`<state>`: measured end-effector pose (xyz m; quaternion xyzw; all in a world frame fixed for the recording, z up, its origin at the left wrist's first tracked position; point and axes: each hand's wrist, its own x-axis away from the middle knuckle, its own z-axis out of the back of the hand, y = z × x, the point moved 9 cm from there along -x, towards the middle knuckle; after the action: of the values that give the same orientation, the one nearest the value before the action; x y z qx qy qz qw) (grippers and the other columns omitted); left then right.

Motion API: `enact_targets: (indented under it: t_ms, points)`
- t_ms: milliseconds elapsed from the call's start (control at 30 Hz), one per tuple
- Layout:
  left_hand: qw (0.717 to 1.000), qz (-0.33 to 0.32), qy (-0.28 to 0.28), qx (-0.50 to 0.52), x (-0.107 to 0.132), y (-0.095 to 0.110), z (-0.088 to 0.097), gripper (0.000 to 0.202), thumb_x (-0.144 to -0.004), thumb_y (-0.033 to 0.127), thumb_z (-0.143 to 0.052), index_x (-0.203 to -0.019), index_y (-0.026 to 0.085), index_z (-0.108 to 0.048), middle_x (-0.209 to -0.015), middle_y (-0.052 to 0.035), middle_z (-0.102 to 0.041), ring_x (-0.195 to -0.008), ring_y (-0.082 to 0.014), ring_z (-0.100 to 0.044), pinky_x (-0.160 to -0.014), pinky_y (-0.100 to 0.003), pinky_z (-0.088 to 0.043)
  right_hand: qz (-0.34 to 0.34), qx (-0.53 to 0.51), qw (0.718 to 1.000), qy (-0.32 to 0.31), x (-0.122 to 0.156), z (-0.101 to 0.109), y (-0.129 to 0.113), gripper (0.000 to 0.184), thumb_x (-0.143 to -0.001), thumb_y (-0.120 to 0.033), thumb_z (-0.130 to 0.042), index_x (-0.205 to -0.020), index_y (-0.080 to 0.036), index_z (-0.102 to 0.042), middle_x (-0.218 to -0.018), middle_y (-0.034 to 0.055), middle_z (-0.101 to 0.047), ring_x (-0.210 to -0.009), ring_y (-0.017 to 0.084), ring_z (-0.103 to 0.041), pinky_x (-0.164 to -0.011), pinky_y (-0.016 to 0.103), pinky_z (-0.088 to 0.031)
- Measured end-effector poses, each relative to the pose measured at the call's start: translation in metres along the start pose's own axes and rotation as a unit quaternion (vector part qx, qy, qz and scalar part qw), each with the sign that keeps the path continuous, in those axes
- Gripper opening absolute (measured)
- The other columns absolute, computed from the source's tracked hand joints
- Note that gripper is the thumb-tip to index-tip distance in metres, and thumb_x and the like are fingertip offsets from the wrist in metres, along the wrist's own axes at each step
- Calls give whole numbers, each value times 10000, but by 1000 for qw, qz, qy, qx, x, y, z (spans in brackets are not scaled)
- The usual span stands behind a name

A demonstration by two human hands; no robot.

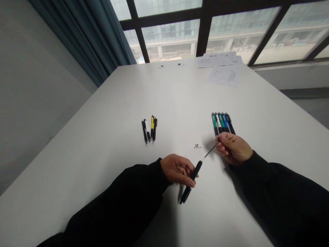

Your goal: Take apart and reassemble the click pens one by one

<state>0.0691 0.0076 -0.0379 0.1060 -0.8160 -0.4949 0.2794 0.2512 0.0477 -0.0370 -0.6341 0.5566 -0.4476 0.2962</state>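
My left hand (178, 170) is closed around a black pen barrel (197, 168), tilted with its clip end towards me and its other end up to the right. In my right hand (235, 148), thumb and fingers pinch a thin dark pen refill (211, 150). The refill's lower end is at the mouth of the barrel; how far inside it reaches, I cannot tell. On the table between and beyond both hands lie small pen parts (197, 146), perhaps a spring and a tip. A row of pens (221, 122) in green, white, blue and black lies just past my right hand.
Several pens (152, 127), mostly black and one yellow, lie to the left on the white table (164, 92). Printed papers (223, 68) rest at the far right edge. Windows (169, 37) and a blue curtain (102, 41) stand behind the table.
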Motion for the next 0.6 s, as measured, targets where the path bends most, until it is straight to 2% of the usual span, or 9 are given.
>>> enact_targets:
  t_ms: [133,300,367,500,600]
  points:
    - [1000,6,9,-24,-1,-2,2,404,-526,223,-886,-855,68,-708,-718,-71,-715,-528,-89,-631,-484,-156,-495,19,3,1000,3,0,0,-2,329,-596,-375,-869,-665,-138,-652,-531,5,-569,-400,50,-434,-329,159,-273]
    - [999,10,23,-33,-8,-7,5,372,-562,242,-867,-844,70,-694,-662,-31,-683,-493,-81,-608,-434,-149,-480,20,4,1000,-18,1,-4,-2,297,-597,-358,-871,-678,-143,-682,-538,17,-593,-406,62,-462,-334,163,-280]
    - [999,10,25,-29,-10,-8,4,383,-560,252,-868,-845,70,-688,-654,-25,-676,-495,-85,-610,-429,-153,-486,19,10,999,-46,3,-10,2,249,-631,-334,-854,-691,-150,-698,-562,25,-608,-417,70,-477,-346,178,-295]
    - [1000,-3,28,-13,-13,-4,2,409,-559,271,-869,-859,70,-677,-642,-18,-667,-484,-81,-603,-442,-164,-496,23,15,988,-151,14,-37,13,145,-683,-268,-815,-729,-158,-732,-578,14,-598,-407,70,-468,-362,206,-285]
    - [1000,-18,24,1,-13,-1,1,396,-556,267,-871,-827,69,-661,-617,-11,-657,-460,-74,-588,-448,-169,-492,23,18,984,-173,20,-52,18,106,-685,-231,-805,-702,-155,-733,-565,-1,-582,-385,51,-437,-359,201,-246]
